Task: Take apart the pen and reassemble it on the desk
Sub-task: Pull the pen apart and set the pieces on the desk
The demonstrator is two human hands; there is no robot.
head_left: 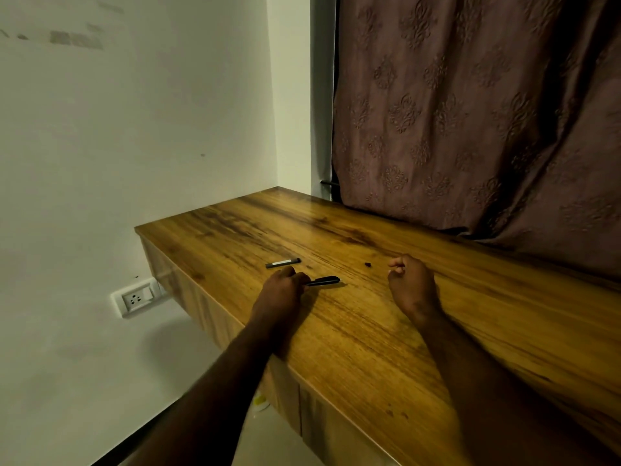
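Note:
A black pen part lies on the wooden desk, and my left hand grips its near end with the fingers curled over it. Just beyond that hand lies a slim dark barrel piece with a pale label. A tiny dark piece sits on the desk to the left of my right hand. That hand rests on the wood with its fingers curled in; nothing shows between them.
A patterned brown curtain hangs along the desk's far edge. A white wall with a power socket stands to the left. The desk's left end drops off near the barrel piece. Drawer fronts run below the near edge.

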